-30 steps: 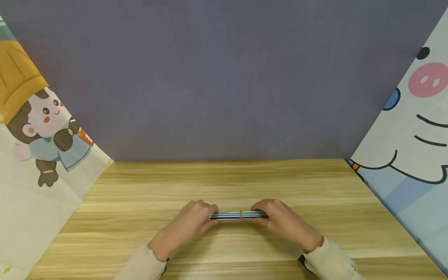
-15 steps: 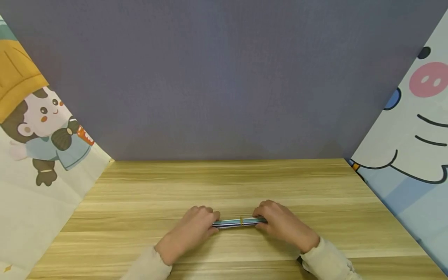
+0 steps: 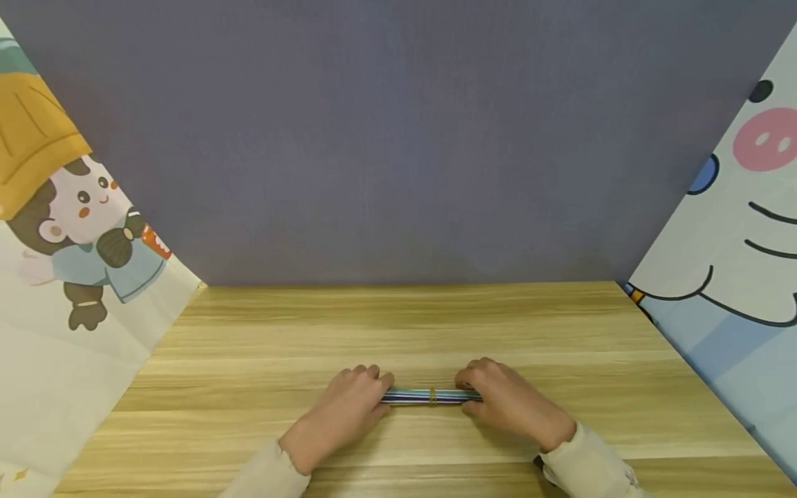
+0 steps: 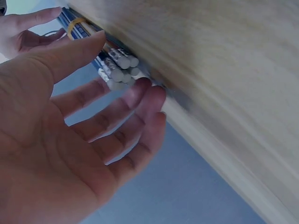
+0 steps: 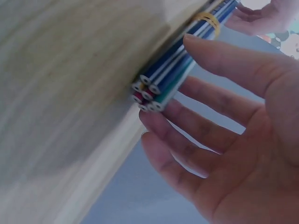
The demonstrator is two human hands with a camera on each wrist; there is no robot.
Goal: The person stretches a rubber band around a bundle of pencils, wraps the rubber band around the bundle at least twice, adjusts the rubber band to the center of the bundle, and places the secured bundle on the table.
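A bundle of pencils [image 3: 407,396] lies level across the table, bound near its middle by a yellow rubber band [image 3: 433,396]. My left hand [image 3: 342,409] holds the left end, thumb on the near side and fingers on the far side. White erasers in metal ferrules [image 4: 122,70] show at that end in the left wrist view. At the other end my right hand [image 3: 512,401] holds the bundle between thumb and fingers. The right wrist view shows blunt, unsharpened pencil ends [image 5: 147,95] and blue and green barrels there.
The wood-grain table [image 3: 398,325] runs back to a grey upright panel [image 3: 398,152]. Cartoon-printed cloths stand at the left [image 3: 37,380] and right [image 3: 703,277] sides.
Both hands have drawn the bundle slightly nearer to me. Half a second ago its right end sat a little farther back than its left; now it lies level.
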